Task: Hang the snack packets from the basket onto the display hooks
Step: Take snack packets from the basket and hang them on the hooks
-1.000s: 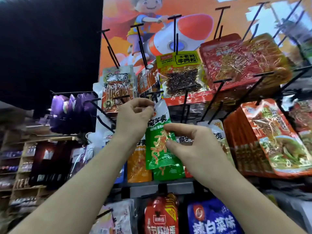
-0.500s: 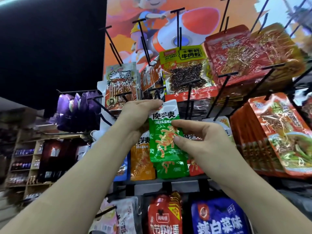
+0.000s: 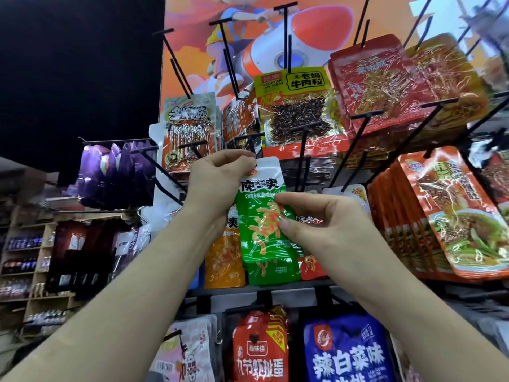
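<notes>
As the green packet [image 3: 264, 230] has risen, its top now sits just under the hook [image 3: 250, 144]. Now the left hand [image 3: 217, 183] pinches its top, the right hand [image 3: 325, 227] its middle; threading seems next.

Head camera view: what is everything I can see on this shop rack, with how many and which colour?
green packet: one held, white top, centre; more green behind it
orange packets: a stack, just left of the green
yellow-topped packet: one showing, dark contents, upper centre
red packets: a stack, upper right
orange-red packets: a stack, right
purple packets: several, left
red-and-yellow packet: front of a stack, bottom centre
blue packet: one showing, bottom right
hooks: several, black, across the rack
left hand: pinches the green packet's top
right hand: pinches its middle
</notes>
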Demonstrator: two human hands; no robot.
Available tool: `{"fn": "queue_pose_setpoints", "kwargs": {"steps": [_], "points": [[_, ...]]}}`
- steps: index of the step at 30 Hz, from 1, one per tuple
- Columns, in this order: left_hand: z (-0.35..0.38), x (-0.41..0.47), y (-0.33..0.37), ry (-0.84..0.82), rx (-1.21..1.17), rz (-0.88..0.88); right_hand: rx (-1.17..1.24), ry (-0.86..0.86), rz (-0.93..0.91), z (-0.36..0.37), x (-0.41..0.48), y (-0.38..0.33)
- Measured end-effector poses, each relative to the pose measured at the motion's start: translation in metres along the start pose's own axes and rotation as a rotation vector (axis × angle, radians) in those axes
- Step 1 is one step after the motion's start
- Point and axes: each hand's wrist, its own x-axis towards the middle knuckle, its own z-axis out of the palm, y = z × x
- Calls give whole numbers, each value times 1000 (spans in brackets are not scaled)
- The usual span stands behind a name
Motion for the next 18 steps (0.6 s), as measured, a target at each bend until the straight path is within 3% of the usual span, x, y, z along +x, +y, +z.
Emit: {"fn": "queue_pose_setpoints", "kwargs": {"steps": [6, 12, 16, 18], "points": [[-1, -4, 4, -55, -146, -172, -101, 38, -36, -1, 0, 3], [0, 0, -3, -33, 82, 47, -136, 32, -79, 0, 1, 4], [1, -3, -4, -13, 32, 18, -253, 1, -108, 1, 0, 4], [0, -2, -4, 8, 73, 87, -325, -28, -116, 2, -1, 3]]}}
